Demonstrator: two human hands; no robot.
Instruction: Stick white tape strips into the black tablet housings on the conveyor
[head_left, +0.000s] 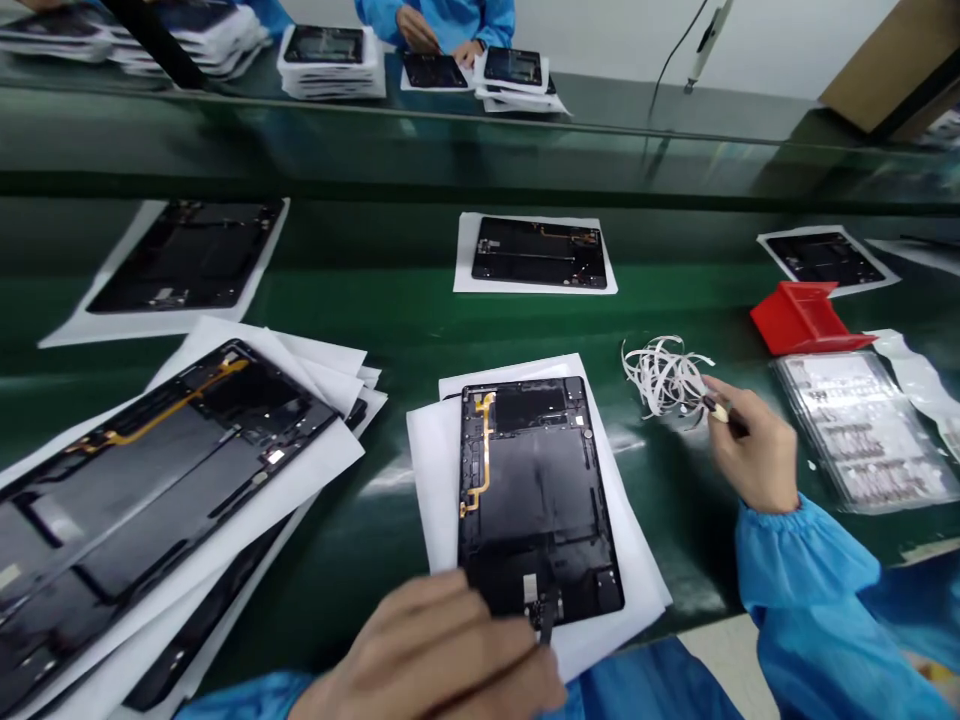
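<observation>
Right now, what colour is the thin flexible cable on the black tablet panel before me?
The cable is amber-gold, clearest in the head view.

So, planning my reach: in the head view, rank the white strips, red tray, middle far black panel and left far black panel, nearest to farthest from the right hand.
1. White strips, just left of the right hand.
2. Red tray, ahead and slightly right.
3. Middle far black panel, centre of the bench.
4. Left far black panel, far left.

A co-worker in a blue smock is handling stacked tablet housings across a green electronics-factory workbench.
</observation>
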